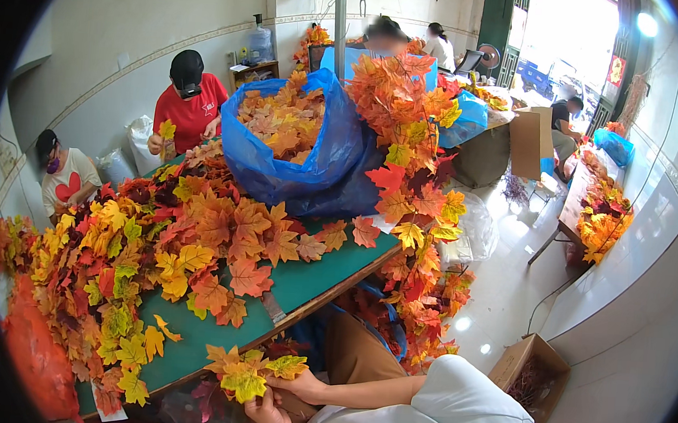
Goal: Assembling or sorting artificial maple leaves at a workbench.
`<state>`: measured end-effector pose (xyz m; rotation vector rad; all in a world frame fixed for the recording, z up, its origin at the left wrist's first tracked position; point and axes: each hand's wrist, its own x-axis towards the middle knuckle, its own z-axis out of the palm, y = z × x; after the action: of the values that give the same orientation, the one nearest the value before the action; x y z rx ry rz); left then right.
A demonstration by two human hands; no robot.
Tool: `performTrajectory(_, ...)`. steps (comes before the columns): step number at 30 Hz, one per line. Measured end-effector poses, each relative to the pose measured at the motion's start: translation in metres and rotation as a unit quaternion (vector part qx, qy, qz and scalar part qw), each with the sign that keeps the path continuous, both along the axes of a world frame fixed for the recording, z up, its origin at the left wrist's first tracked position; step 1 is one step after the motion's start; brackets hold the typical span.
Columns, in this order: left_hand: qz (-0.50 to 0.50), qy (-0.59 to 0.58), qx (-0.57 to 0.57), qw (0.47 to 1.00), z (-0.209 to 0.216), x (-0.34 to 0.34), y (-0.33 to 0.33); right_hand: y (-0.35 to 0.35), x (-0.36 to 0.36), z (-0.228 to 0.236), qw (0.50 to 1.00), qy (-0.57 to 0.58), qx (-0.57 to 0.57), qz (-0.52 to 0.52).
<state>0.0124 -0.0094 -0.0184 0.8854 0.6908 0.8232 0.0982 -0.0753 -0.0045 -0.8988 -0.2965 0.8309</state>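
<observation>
Just off the near edge of the green-topped table [189,328], my two hands work close together on a small spray of artificial maple leaves [242,379] in yellow, green and orange. My left hand [271,417], the lower one, has its fingers pinched at the base of the yellow-green leaf. My right hand [305,385] is closed beside it on the same spray, its fingertips partly behind the leaves. The stems between my fingers are too small to make out. A large heap of artificial maple leaves [189,224] covers much of the table.
A blue plastic bag [337,133] full of orange leaves stands on the table. Leaf garlands [419,193] hang over its right end. A red bag [38,355] sits at lower left, a cardboard box [532,374] on the floor at right. Several people work around the room.
</observation>
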Motion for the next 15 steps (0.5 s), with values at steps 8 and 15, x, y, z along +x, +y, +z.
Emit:
performTrajectory(8, 0.027, 0.001, -0.004, 1.000, 0.003, 0.007, -0.001, -0.002, 0.000, -0.002, 1.000, -0.011, 0.013, -0.020)
performTrajectory(15, 0.008, -0.018, 0.023, 1.000, -0.001, 0.009, -0.001, -0.006, -0.003, -0.015, 0.993, -0.103, -0.050, -0.032)
